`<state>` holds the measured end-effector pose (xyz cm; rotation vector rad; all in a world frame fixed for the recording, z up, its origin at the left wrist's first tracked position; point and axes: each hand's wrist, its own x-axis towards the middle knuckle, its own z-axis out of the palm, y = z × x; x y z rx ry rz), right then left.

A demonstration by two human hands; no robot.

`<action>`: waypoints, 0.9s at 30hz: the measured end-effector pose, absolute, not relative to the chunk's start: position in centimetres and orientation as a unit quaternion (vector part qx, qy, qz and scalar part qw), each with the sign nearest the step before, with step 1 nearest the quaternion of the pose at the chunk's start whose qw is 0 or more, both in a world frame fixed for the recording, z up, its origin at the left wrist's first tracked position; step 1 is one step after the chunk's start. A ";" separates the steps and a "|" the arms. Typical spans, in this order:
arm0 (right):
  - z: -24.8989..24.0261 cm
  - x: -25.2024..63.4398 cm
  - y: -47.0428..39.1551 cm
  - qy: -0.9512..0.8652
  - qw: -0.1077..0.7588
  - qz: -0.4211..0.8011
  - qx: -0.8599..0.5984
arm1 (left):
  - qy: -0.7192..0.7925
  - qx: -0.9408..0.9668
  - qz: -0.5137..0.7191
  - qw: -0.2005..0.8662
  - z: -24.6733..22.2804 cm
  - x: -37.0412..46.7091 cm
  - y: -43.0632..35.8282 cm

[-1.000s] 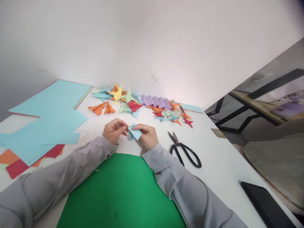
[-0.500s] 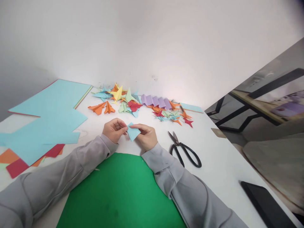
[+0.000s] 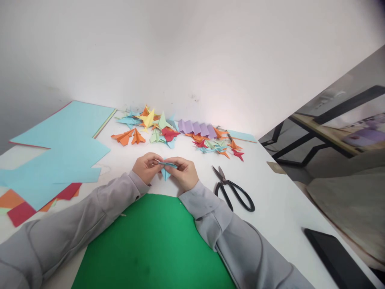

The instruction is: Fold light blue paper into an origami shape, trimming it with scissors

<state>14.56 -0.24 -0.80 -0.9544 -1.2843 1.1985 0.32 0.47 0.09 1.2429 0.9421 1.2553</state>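
A small folded piece of light blue paper [image 3: 165,174] is held up between my two hands, its pointed end facing down toward me. My left hand [image 3: 148,167] pinches its left side between thumb and fingers. On the right side, my right hand [image 3: 184,172] grips it the same way, with the fingertips of both hands nearly touching. Part of the paper is hidden behind the fingers. Just below the hands lies a large green sheet [image 3: 150,245] on the white table [image 3: 270,216].
Folded paper figures in several colours [image 3: 147,119] and a pleated purple strip [image 3: 197,129] line the wall. Blue sheets [image 3: 60,160] and coloured squares lie at left. Black-handled scissors [image 3: 234,188] rest right of my hands; a black device [image 3: 337,257] sits at the right edge.
The blue paper has turned from a flat diamond to a shape with a folded top edge and a downward point. My left fingers have shifted slightly right, closer to my right hand.
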 end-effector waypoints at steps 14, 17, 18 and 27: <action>-1.5 15.1 0.3 -0.477 0.544 0.575 -0.382 | 0.439 0.480 0.516 0.558 0.7 0.3 0.5; -1.3 15.0 0.3 -0.477 0.537 0.575 -0.393 | 0.435 0.483 0.513 0.561 0.5 0.3 0.6; -1.3 15.0 0.2 -0.479 0.538 0.572 -0.393 | 0.433 0.482 0.513 0.563 0.5 0.3 0.7; -1.1 14.9 0.0 -0.504 0.528 0.559 -0.393 | 0.436 0.435 0.514 0.597 0.7 0.2 0.6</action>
